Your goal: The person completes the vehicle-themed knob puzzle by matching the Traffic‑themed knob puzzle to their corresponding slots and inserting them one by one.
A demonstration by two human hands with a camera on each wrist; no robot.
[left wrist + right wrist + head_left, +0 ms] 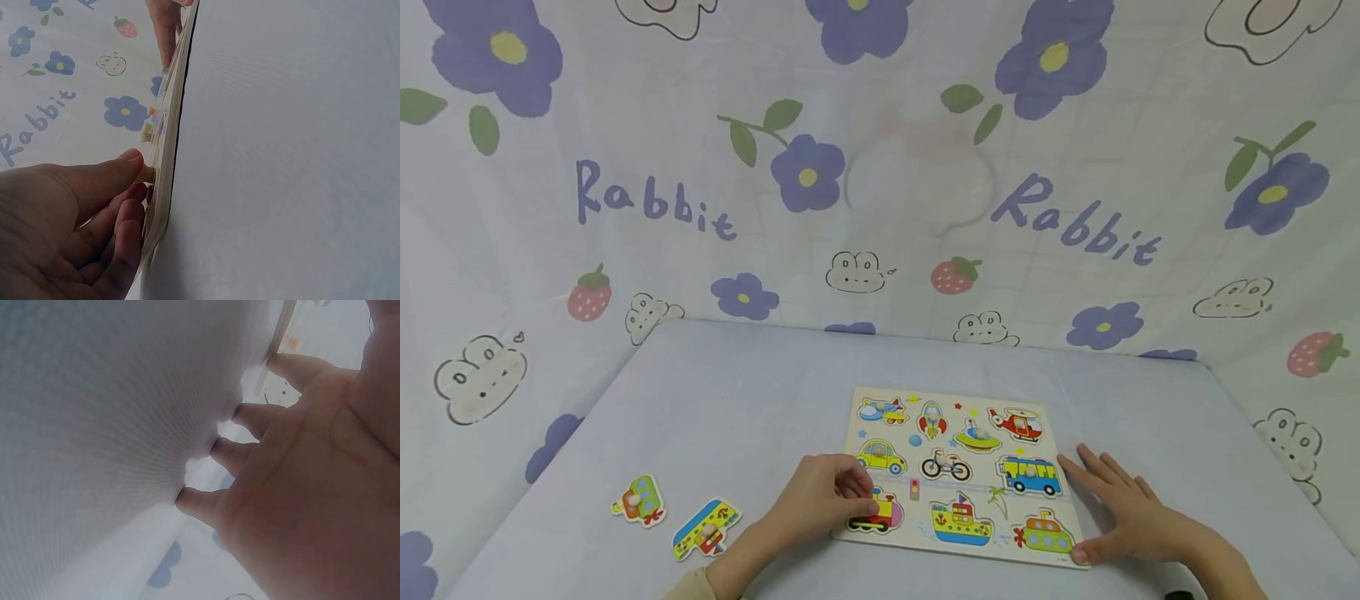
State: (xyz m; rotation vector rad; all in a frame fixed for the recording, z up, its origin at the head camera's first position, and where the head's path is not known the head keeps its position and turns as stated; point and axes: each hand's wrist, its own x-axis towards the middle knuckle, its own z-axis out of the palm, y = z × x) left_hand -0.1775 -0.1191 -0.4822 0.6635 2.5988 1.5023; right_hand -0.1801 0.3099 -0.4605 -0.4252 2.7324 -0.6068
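A wooden knob puzzle board with vehicle pictures lies on the table. My left hand is at its left edge, pinching the knob of the train piece at the lower left of the board. In the left wrist view, the thumb presses against that small knob while the other fingers curl beneath. My right hand lies at the board's right side, fingers spread on the tabletop and thumb at the lower right corner. The right wrist view shows those fingertips touching the cloth.
Left of my left forearm lie a loose ship piece and a loose submarine piece, both with knobs. The board bears a ship picture and a submarine picture. A patterned curtain hangs behind the pale table.
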